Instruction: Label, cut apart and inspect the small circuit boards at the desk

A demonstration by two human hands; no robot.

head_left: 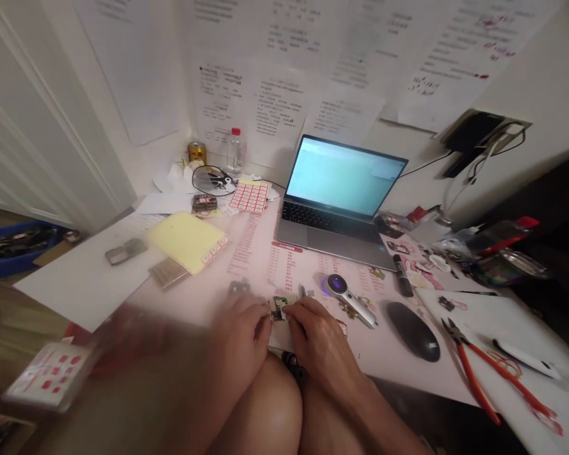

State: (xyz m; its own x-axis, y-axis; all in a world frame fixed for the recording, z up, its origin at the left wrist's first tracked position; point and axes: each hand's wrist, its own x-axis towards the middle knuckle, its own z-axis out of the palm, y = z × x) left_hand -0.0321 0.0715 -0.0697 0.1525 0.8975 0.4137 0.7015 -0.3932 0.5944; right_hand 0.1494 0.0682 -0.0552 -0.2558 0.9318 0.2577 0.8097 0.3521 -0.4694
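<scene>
Near the desk's front edge, my left hand and my right hand meet over a small dark-green and pale piece that looks like a circuit board. Left fingers pinch its left side, while those of the right press together at its right. A small whitish bit shows by the right fingertips; its kind is unclear. Just behind the left hand lies a blurred grey flat part. To the right of my right hand are a silver handheld tool with a purple-lit round head and several small brass-coloured pieces.
An open laptop stands at the back. Rightward lie a black mouse, a glue-stick-like tube and orange-handled pliers. Leftward are a yellow sheet, white paper and a bottle. A blue bin sits beyond the desk.
</scene>
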